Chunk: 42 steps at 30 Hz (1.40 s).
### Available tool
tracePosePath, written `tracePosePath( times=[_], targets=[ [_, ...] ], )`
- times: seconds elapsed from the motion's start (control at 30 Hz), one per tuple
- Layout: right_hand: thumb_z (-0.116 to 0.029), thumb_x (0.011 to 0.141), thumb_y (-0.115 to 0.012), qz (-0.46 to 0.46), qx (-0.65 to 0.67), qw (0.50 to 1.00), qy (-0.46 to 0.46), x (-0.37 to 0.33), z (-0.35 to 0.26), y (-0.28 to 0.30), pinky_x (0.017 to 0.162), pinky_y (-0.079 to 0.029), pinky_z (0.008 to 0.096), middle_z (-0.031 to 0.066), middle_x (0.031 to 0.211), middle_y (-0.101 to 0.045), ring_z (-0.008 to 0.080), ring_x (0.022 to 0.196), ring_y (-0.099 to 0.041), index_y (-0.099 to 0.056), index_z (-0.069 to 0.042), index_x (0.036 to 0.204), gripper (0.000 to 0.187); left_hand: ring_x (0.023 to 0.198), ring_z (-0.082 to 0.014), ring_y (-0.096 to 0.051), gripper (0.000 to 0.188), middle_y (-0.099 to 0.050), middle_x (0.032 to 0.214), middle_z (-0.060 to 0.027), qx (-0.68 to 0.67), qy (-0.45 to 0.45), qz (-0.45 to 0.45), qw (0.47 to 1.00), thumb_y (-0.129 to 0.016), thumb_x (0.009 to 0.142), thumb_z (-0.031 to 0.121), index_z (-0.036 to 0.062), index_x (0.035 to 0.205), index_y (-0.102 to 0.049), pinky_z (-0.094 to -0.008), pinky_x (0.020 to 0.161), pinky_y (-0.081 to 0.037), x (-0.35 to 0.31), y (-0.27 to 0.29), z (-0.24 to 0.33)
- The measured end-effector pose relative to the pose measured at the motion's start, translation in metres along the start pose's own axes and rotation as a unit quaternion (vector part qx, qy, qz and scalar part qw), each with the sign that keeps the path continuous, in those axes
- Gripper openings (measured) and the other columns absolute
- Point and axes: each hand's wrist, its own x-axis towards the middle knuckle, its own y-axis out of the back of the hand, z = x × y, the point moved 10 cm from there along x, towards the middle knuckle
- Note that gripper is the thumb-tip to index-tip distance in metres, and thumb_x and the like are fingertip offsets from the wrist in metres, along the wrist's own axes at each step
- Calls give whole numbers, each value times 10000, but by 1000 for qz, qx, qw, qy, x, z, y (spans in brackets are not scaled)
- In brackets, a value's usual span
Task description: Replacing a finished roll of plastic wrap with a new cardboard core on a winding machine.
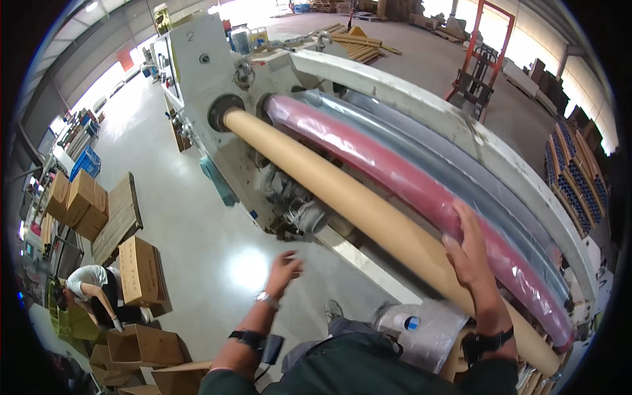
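A long tan cardboard tube [349,197] lies across the machine in front of me, its far end in a dark round holder [226,112]. Beyond it runs a pink roll [375,164] under shiny clear film. My right hand [469,249] has its fingers stretched out over the pink roll, with the thumb side close to the tan tube; whether the palm presses on either I cannot tell. My left hand [284,271] hangs over the floor, apart from the machine, fingers loosely bent and holding nothing. A roll wrapped in clear film [421,329] sits low beside my legs.
A shiny grey roller [421,155] and a white frame beam [474,131] run behind the pink roll. At far left a person [95,293] bends among cardboard boxes [141,273]. A wooden pallet [120,217] leans there. An orange lift [479,72] stands beyond, near stacked tubes [573,178].
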Motion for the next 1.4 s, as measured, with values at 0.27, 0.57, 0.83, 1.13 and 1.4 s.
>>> tracePosePath(
  times=[0.27,0.57,0.83,1.13,1.4],
  targets=[
    [-482,959,-423,-136,-70,976,-156,219,95,-122,1122,-262,406,269,1412,-409,396,1330,-370,-373,56,1390,691,658,-182,-649,446,-618,867,-110,-71,-5,250,965,-619,887,128,-29,1269,-450,-266,530,-525,74,299,38],
    [-483,931,-459,-131,-131,946,-266,210,56,-173,1088,-306,419,280,1403,-411,383,1315,-389,-366,36,1402,707,622,-120,-574,359,-570,808,-54,-72,-188,280,939,-604,907,107,-12,1218,-470,-221,508,-458,294,501,195],
    [-398,892,-554,0,-227,943,-245,193,38,-170,1083,-287,456,265,1350,-460,413,1267,-411,-397,15,1380,658,1162,-240,-500,561,-494,1266,-149,34,-398,249,882,-566,952,260,16,1403,-341,-361,983,-407,366,464,376],
    [-385,927,-503,-13,-228,931,-284,205,28,-187,1136,-196,449,227,1442,-383,365,1364,-320,-374,-25,1417,622,1179,-280,-523,440,-544,1276,-189,202,-480,317,793,-516,939,155,-22,1334,-440,-377,1011,-402,396,501,413],
    [-395,949,-484,-22,-273,898,-344,194,30,-190,1152,-178,441,220,1488,-320,374,1395,-264,-309,-10,1454,659,1098,-274,-567,400,-594,1211,-180,140,-274,402,862,-550,940,284,-8,1213,-569,-374,969,-407,505,592,450]
  ],
)
